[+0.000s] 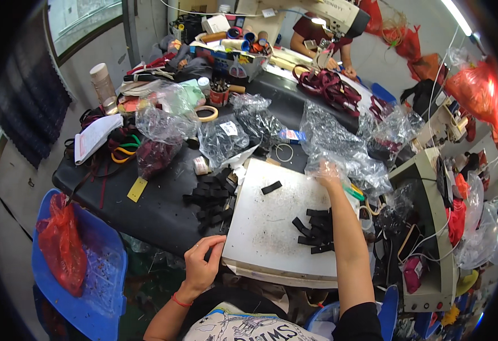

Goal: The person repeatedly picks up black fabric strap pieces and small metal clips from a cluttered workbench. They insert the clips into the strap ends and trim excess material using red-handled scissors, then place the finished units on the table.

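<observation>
My left hand (pixel 202 262), with a red cord round its wrist, is at the near left edge of a white board (pixel 266 227). Its fingers are curled and closed toward the thumb; anything pinched between them is too small to make out. My right hand (pixel 328 173) reaches across the board to a clear plastic bag (pixel 331 133) at its far right corner, where plastic hides the fingers. One short black strap piece (pixel 272 187) lies alone on the board. Several more black strap pieces (pixel 315 232) are gathered beneath my right forearm, and another heap (pixel 210 199) sits left of the board.
Scissors with yellow handles (pixel 123 153), a tape roll (pixel 207 113) and bagged goods crowd the black table (pixel 164 219). A blue bin (pixel 104 256) with a red bag stands at left. Across the table, another person's hands (pixel 340 68) are beside a sewing machine (pixel 340 20) and maroon straps (pixel 328 88).
</observation>
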`<state>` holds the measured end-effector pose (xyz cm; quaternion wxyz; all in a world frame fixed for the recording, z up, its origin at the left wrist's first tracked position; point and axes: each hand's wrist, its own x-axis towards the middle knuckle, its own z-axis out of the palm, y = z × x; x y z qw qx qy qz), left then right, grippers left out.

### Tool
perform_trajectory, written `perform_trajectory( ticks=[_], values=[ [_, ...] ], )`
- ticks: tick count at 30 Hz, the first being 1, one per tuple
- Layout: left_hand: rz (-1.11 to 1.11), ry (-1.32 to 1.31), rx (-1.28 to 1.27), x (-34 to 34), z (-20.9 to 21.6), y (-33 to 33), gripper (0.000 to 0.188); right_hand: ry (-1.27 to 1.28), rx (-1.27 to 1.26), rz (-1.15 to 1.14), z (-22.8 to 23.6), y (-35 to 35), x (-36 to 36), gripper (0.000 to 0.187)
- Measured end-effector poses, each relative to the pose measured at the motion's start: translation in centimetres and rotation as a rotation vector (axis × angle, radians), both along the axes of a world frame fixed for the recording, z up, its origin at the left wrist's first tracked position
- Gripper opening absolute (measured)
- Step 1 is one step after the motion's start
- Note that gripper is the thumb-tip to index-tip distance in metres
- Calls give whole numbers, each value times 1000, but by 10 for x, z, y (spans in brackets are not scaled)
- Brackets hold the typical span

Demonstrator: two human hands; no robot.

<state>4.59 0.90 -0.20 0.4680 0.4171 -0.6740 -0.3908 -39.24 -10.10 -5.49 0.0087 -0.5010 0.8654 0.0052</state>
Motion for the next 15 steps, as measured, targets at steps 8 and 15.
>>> perform_trajectory(
  ticks=[8, 15],
  values=[
    [109, 94, 99, 20, -15, 3, 11, -2, -146, 162, 0, 11, -2, 32],
    [83, 105, 138, 14, -18, 3, 11, 167, -285, 307, 52, 53, 70, 13]
  ],
)
